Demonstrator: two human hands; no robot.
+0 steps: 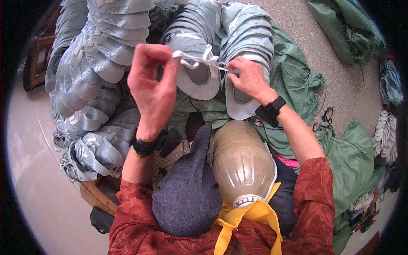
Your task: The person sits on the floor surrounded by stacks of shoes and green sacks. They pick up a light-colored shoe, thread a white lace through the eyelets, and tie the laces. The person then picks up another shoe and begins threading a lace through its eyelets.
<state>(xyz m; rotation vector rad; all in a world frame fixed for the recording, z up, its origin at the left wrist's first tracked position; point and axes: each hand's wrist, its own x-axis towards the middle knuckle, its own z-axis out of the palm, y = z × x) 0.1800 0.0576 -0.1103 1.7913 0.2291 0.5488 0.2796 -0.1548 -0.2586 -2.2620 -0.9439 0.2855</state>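
A thin white shoelace (190, 58) is stretched between my two hands, above a pair of stacked rows of light grey-blue mesh shoe uppers. My left hand (154, 87), raised at the left, pinches one end between thumb and fingers. My right hand (250, 80) pinches the lace farther along, over the right row's front shoe upper (243, 108). White lace also loops over the left row's front shoe upper (199, 88), whose opening faces me. Black bands circle both wrists.
More stacked uppers (104, 63) rise at the left. Green woven sacking (293, 76) lies under and right of the uppers. A large clear bottle-shaped container (245, 161) with a yellow cloth tie (250, 214) rests before my body, beside dark blue cloth (187, 197).
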